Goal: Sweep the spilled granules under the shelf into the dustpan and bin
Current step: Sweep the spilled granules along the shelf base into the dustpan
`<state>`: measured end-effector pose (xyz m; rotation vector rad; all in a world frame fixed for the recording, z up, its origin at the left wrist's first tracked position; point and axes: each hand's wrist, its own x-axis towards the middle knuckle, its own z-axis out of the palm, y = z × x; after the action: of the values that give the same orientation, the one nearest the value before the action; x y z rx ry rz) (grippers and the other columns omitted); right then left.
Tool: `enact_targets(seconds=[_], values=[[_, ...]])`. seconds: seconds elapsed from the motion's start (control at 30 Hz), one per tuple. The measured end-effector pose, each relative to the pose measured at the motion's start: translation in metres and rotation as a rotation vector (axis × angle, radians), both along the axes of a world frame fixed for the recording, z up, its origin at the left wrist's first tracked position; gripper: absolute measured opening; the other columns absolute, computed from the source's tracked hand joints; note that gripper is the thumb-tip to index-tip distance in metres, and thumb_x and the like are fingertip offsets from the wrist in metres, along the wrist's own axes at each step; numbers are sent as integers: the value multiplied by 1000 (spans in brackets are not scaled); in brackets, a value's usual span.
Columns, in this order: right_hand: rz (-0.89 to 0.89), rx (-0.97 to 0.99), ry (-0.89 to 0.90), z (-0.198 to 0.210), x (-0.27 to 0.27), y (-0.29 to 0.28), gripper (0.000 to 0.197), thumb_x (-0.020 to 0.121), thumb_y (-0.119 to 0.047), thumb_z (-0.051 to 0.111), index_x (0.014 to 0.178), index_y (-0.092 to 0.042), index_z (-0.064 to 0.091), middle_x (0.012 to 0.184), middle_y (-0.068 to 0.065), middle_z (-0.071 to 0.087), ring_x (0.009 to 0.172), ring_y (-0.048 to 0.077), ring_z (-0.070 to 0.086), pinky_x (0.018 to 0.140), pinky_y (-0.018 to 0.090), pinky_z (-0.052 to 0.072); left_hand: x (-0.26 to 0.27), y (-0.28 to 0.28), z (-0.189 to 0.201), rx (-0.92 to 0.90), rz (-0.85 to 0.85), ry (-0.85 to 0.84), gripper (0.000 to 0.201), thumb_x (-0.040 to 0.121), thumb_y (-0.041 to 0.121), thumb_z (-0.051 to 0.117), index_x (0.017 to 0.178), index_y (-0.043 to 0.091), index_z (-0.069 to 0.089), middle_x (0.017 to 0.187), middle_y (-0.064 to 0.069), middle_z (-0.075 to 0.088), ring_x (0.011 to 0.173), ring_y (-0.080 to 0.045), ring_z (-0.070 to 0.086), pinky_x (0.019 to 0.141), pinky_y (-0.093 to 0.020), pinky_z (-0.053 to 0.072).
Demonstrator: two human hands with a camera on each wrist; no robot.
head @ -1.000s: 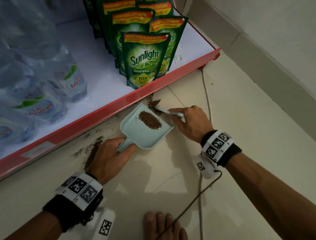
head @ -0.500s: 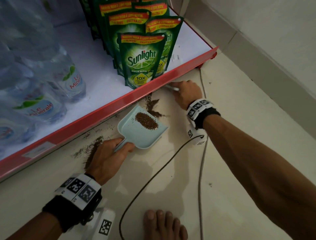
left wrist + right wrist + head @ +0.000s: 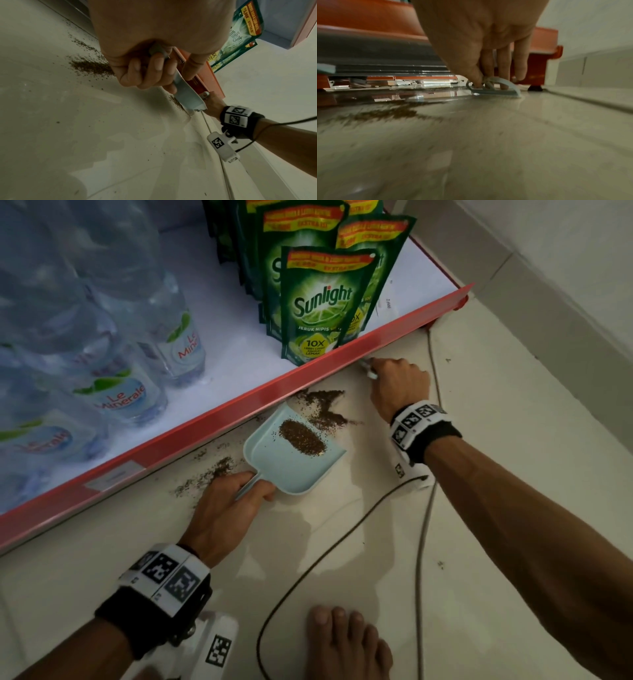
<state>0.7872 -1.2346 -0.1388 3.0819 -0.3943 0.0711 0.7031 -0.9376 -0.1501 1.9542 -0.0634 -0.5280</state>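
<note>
A pale blue dustpan (image 3: 294,470) lies on the tiled floor by the red shelf edge (image 3: 239,405), a brown heap of granules (image 3: 301,437) in it. My left hand (image 3: 236,491) grips its handle (image 3: 158,51). More granules (image 3: 323,409) lie loose on the floor ahead of the pan's mouth, and a thinner trail (image 3: 212,470) lies left of it. My right hand (image 3: 399,385) holds a small pale blue brush (image 3: 494,88) low on the floor at the shelf's edge, right of the spill. The brush bristles are hidden.
Green Sunlight pouches (image 3: 325,302) and water bottles (image 3: 120,392) stand on the shelf. A black cable (image 3: 325,556) and a grey cable (image 3: 423,529) cross the floor. My bare foot (image 3: 346,645) is near the bottom edge. A wall (image 3: 565,285) runs along the right.
My right hand has moved with the brush from the dustpan's mouth up and right to the shelf edge. The left hand and the pan have stayed put.
</note>
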Motion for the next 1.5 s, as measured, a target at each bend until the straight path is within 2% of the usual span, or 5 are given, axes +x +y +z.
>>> enact_targets(seconds=[0.3,0.6,0.87,1.17,1.5], values=[[507,399,15,10,-9,40,35,98,-16,55,128,-30,64,98,2,77,69,19,64,71,24,50,-7,4,5,-20,3,19,38,67,53,55,72,16,65,46,10,42,48,-9,39,55,-31,32],[-20,14,6,12,-9,-5,38,95,-8,47,121,-28,67,88,15,71,78,38,65,68,40,50,-8,3,6,-13,-24,-8,46,67,50,54,70,4,61,49,7,38,51,-14,37,54,-34,31],[468,337,44,20,-41,40,31,100,-33,49,124,-28,67,98,2,77,65,22,64,58,28,47,-5,-3,10,-6,-26,0,51,64,52,52,72,2,62,47,10,38,52,-16,37,55,-34,32],[-117,126,4,21,-23,-27,33,97,-17,48,121,-24,68,96,23,69,84,44,63,71,42,50,-5,-4,12,2,-54,-29,55,65,52,51,74,-1,61,50,5,37,53,-17,36,55,-34,31],[155,395,-95,21,-79,35,31,94,-25,50,118,-26,70,78,8,75,65,31,67,59,29,48,-2,4,-1,16,3,-4,40,73,46,56,67,7,62,45,9,41,49,-13,37,56,-36,32]])
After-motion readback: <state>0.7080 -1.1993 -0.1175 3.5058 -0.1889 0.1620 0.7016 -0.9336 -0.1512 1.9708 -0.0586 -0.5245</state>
